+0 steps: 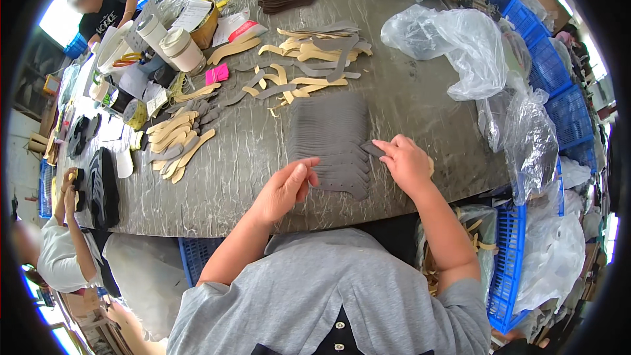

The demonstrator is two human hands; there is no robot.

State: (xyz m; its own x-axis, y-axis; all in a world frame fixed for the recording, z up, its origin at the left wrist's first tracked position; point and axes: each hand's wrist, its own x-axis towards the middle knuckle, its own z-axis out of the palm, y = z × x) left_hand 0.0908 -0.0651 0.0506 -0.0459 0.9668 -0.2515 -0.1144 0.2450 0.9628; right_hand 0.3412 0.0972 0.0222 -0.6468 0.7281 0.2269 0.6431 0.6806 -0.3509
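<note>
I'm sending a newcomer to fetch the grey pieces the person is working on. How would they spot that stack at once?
On the grey marbled table, look at the near edge, right between the left hand and right hand. The stack is a fanned row of flat dark grey cut pieces, neatly overlapped. The piles further back are loose and mix tan strips with grey.

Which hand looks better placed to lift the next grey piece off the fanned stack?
Probably the right hand: its fingertips already pinch one flat grey cut piece at the fanned grey stack's edge; the left hand only rests there.
</note>
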